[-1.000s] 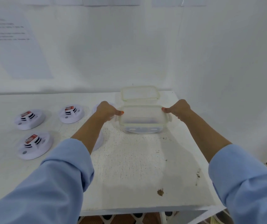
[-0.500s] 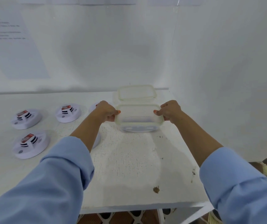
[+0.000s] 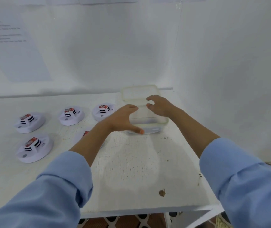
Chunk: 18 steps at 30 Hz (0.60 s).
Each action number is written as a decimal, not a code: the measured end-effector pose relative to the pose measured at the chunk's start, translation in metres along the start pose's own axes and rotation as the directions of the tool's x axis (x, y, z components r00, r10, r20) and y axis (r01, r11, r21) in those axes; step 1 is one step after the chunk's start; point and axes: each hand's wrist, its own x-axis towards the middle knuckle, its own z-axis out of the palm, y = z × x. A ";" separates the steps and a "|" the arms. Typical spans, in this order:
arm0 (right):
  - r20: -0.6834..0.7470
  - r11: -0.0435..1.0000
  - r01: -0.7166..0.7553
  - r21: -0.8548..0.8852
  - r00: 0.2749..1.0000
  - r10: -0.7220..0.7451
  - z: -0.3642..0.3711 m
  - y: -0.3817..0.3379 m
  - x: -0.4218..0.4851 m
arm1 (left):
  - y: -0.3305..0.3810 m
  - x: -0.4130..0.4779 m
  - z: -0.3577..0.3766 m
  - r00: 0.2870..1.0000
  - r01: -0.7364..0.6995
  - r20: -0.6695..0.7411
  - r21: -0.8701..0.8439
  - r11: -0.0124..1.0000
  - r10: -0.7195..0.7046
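Item: clear container (image 3: pixel 152 127), centre of frame, stood uncovered on the bench (image 3: pixel 131 170), its lid (image 3: pixel 139 92) lying just behind. Detectors (image 3: pixel 71 115) at left remained outside it, so you looked barely started. Your left grip (image 3: pixel 123 120) spread open at the container's left side. Your right grip (image 3: pixel 160 105) hovered slack above its far rim, holding nothing.

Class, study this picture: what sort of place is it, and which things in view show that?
Probably a work or test station: a worn white table in a white corner, a printed sheet on the wall, and what look like smoke detectors laid out beside a clear container.
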 end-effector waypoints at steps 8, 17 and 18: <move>0.046 0.985 0.031 -0.167 0.999 -0.023 0.028 0.001 0.019 | -0.005 0.005 0.007 0.990 -0.067 -0.106 0.250 0.966 0.096; 0.010 0.961 0.025 -0.275 1.000 -0.023 0.035 0.000 0.023 | -0.007 0.005 0.012 0.978 -0.081 -0.165 0.258 0.963 0.127; 0.010 0.961 0.027 -0.274 1.000 -0.025 0.035 0.000 0.023 | -0.007 0.005 0.011 0.978 -0.080 -0.169 0.255 0.964 0.126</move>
